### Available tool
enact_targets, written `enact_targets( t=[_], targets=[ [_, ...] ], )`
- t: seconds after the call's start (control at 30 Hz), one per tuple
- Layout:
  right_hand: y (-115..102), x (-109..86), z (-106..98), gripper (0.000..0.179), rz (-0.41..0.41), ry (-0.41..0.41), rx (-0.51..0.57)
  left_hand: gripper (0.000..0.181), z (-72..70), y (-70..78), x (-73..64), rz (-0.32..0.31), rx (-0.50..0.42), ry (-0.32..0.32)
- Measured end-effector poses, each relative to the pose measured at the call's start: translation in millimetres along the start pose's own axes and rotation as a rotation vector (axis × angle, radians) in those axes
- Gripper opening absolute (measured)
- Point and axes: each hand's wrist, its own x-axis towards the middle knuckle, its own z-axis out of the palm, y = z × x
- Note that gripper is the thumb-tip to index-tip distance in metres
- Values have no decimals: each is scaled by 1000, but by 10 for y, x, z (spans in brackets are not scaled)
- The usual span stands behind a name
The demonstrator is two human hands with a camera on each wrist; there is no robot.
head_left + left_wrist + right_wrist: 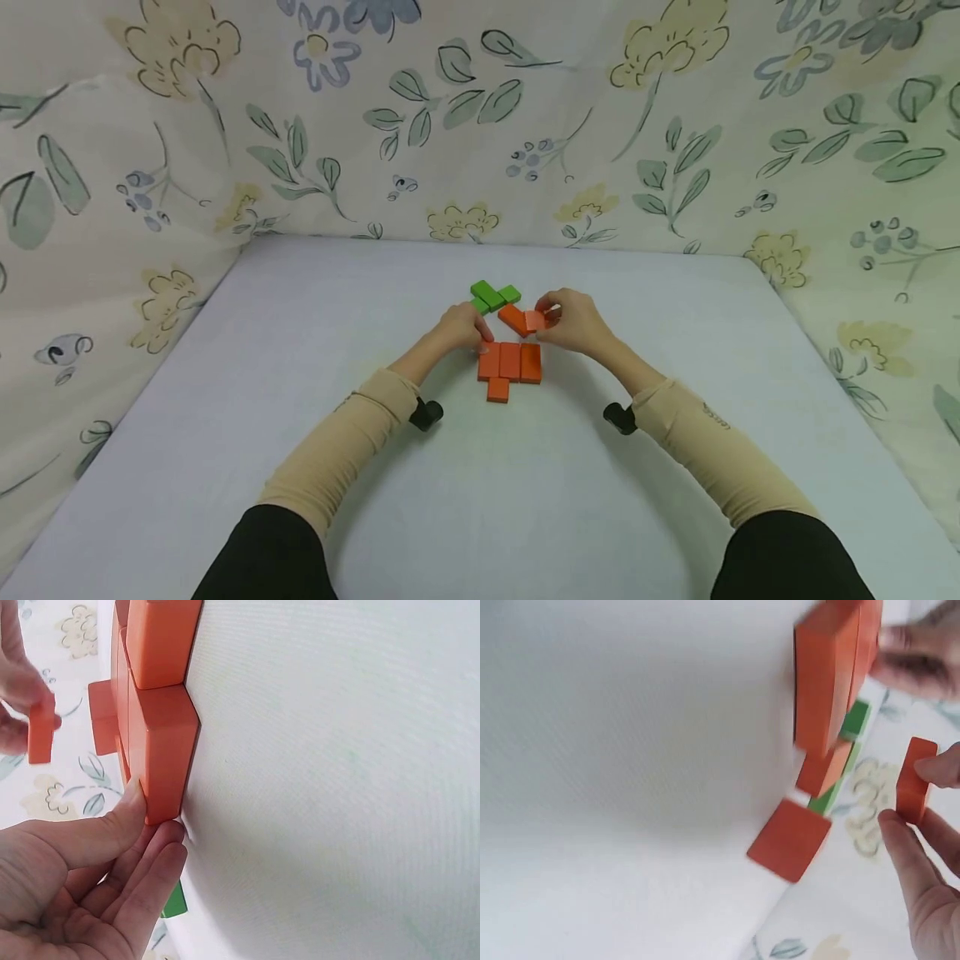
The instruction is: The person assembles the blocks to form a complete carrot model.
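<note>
Three orange blocks lie side by side in a row, with the left block (489,362), middle block (510,362) and right block (530,363) touching. A smaller orange block (498,390) adjoins their near edge. My left hand (465,327) pinches the far end of the left block; its thumb (124,817) rests on top. My right hand (572,321) holds another small orange block (915,780) between thumb and fingers, raised off the table. Beside it in the head view, a slanted orange block (513,319) lies just beyond the row.
Several green blocks (487,294) lie together past the orange ones, partly behind my left hand. White cloth covers the table (480,500). A floral curtain (465,167) hangs at the back and sides. Dark wrist cameras (426,414) sit on both forearms.
</note>
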Motion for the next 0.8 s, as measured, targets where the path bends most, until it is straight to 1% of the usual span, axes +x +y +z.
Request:
enact_targets(
  t=[0.13, 0.23, 0.3, 0.4, 0.5, 0.6, 0.7, 0.8],
  targets=[
    [-124, -197, 70, 28, -63, -56, 3, 18, 7, -10, 8, -2, 0, 3],
    [-215, -333, 115, 27, -90, -104, 6, 18, 16, -17, 11, 0, 6, 5],
    [-254, -410, 148, 25, -105, -135, -14, 18, 26, -21, 9, -4, 3, 1],
    [-282, -502, 201, 22, -124, -179, -78, 18, 39, -15, -2, -13, -1, -2],
    [-288, -572, 252, 16, -162, -189, -151, 18, 45, -4, -14, -13, 3, 6],
    [-278, -615, 307, 16, -204, -189, -226, 19, 37, 3, -18, -8, 7, 16],
    [-277, -633, 343, 19, -213, -209, -268, 19, 24, 1, -8, -3, 13, 19],
    [-275, -639, 362, 21, -219, -219, -284, 19, 18, 0, 1, -2, 24, 16]
  ],
)
